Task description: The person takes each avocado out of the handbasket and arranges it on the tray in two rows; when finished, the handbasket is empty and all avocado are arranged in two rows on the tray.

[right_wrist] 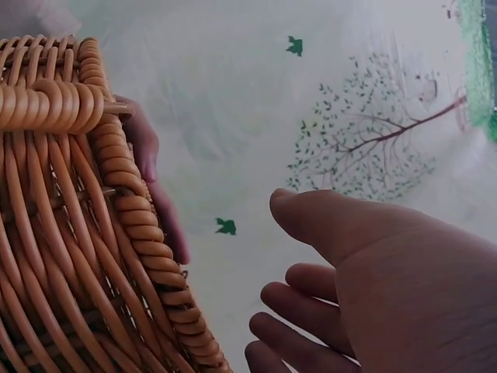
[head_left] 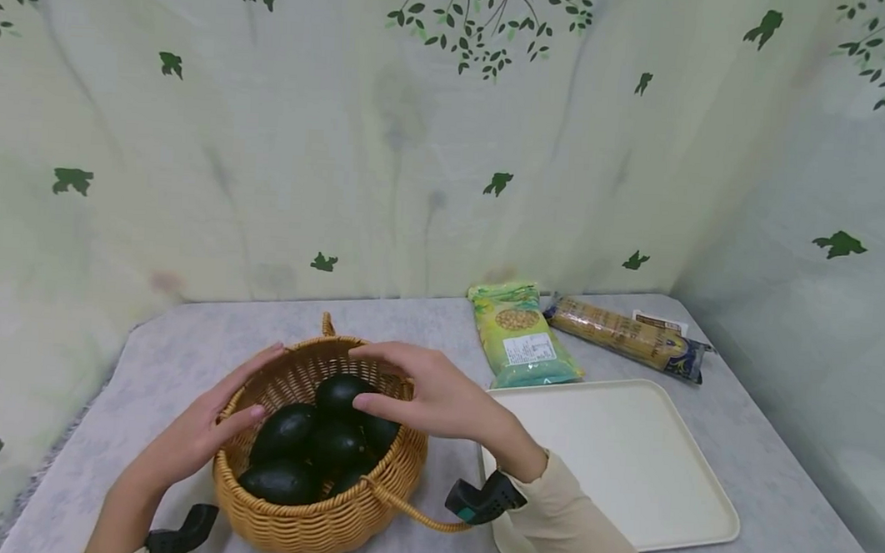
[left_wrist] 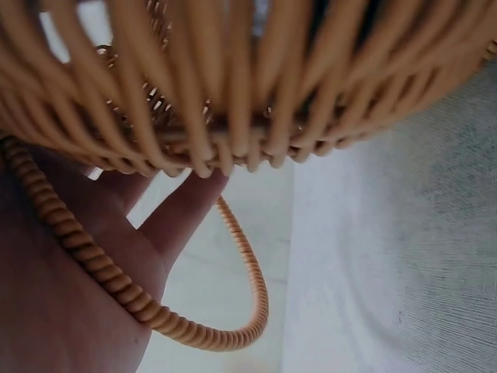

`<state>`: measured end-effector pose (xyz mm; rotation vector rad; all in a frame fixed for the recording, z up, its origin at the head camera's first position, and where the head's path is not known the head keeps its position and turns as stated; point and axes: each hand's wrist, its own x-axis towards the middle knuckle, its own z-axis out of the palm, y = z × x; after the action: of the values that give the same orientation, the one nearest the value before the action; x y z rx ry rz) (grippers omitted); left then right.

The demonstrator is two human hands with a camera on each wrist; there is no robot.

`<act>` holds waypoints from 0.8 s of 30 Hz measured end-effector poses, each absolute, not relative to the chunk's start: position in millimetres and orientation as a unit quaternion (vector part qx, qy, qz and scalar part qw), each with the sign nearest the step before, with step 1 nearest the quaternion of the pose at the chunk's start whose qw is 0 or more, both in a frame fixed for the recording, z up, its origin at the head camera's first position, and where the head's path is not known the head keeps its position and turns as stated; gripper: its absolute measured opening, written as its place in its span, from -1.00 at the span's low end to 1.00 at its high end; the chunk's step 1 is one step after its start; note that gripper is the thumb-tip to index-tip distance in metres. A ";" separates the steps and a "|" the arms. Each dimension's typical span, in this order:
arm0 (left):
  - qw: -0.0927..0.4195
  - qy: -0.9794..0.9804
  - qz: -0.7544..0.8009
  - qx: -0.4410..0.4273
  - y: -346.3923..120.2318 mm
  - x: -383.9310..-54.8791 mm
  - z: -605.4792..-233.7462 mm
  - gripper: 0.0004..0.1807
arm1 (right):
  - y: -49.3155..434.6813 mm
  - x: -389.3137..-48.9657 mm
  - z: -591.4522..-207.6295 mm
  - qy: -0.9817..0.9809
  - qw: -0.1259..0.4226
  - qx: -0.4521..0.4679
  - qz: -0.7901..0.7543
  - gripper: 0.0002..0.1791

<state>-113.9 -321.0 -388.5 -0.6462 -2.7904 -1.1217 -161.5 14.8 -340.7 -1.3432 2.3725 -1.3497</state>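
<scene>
A round wicker basket (head_left: pixel 317 529) stands on the table at the left of centre, its looped handles out at the sides. Inside lie several dark, glossy oval avocados (head_left: pixel 288 427). At the basket's left rim is my left hand (head_left: pixel 190 434), thumb pointing over the opening and fingers stretched along the rim; in the left wrist view a fingertip (left_wrist: pixel 210 186) meets the wicker edge. My right hand (head_left: pixel 436 397) reaches over the right rim with fingers and thumb extended and spread, the thumb overlapping an avocado in the head view. Nothing is gripped in the right hand.
A cream tray (head_left: pixel 613 469) lies to the right, partly behind the right forearm. Behind it are a green and yellow bag (head_left: pixel 522 335) picturing beans and a long clear-and-blue packet (head_left: pixel 627 332) with a small label (head_left: pixel 659 323). Leaf-printed fabric (head_left: pixel 419 142) encloses the table.
</scene>
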 end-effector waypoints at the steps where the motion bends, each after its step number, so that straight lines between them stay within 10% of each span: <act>1: 0.032 -0.909 -0.361 -0.206 -321.6 -113.7 -389.3 -0.23 | 12.3 -162.3 -340.3 0.780 0.050 -0.445 -0.437 -0.42; 24: 0.058 -0.894 -0.390 -0.212 -325.7 -114.6 -401.1 -0.28 | -36.2 -179.1 -328.3 0.774 0.100 -0.514 -0.355 -0.44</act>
<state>-114.6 -325.7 -401.1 -0.6436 -2.7108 -1.1815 -179.1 -36.2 -328.3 -1.5193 2.2892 -1.0500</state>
